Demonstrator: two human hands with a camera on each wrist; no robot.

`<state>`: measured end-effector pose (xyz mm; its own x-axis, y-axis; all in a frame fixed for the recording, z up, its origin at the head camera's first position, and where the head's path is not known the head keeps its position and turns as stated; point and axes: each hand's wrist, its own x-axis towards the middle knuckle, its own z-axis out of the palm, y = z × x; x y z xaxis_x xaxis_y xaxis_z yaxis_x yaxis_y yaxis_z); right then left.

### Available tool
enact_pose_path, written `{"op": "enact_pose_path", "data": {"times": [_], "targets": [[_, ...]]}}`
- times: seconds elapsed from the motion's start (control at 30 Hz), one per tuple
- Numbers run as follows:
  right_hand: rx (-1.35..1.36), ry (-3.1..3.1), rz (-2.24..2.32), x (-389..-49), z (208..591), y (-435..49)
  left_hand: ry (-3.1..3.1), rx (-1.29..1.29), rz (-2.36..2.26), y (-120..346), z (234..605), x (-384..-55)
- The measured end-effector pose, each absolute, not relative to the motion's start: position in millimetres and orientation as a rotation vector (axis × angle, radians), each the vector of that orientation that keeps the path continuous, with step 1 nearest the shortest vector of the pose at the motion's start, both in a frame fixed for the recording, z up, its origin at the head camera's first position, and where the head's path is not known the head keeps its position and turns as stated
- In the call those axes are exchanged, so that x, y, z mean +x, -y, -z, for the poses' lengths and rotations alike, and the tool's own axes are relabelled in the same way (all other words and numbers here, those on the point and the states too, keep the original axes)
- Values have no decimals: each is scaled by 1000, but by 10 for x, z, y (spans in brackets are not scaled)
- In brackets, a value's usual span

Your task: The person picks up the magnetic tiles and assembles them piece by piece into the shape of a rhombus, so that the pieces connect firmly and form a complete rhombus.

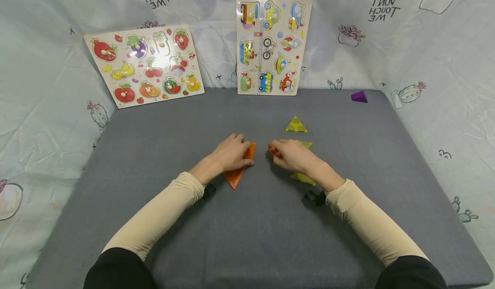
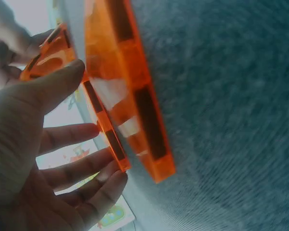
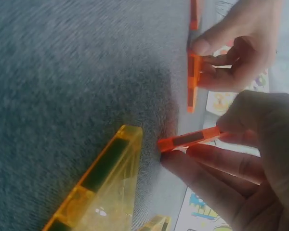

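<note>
On the grey table, my left hand [image 1: 230, 153] holds an orange triangular magnetic tile [image 1: 249, 151] by its edges, thumb on one side and fingertips on the other. A second orange triangular tile [image 1: 233, 179] lies flat on the near side of it; the left wrist view shows its edge [image 2: 151, 122] close up. To the right, my right hand [image 1: 294, 156] pinches another orange tile [image 3: 188, 139], tilted with its lower edge near the cloth. Yellow triangular tiles lie by the right hand, one beyond it [image 1: 296, 125] and others partly hidden under it [image 1: 303, 179].
A fruit puzzle board [image 1: 145, 65] and a vehicle puzzle board [image 1: 270, 46] lean against the patterned backdrop at the back. At the far right corner sits a purple block [image 1: 359, 96]. Dark wrist-camera parts [image 1: 314, 198] hang beneath the wrists.
</note>
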<state>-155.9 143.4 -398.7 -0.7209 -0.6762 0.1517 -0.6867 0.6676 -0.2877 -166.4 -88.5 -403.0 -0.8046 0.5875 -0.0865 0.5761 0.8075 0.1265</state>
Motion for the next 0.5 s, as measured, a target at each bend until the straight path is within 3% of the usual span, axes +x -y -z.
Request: {"op": "enact_pose_path", "data": {"times": [0.27,0.5], "targets": [[931,2975,-818,-1577,3966,-1384,-2855,1062,-180,902,4049,-1673],[925,2978,-1047,-1585,4016,-1282,-2826,1175,-310,905,4079,-1699]]}}
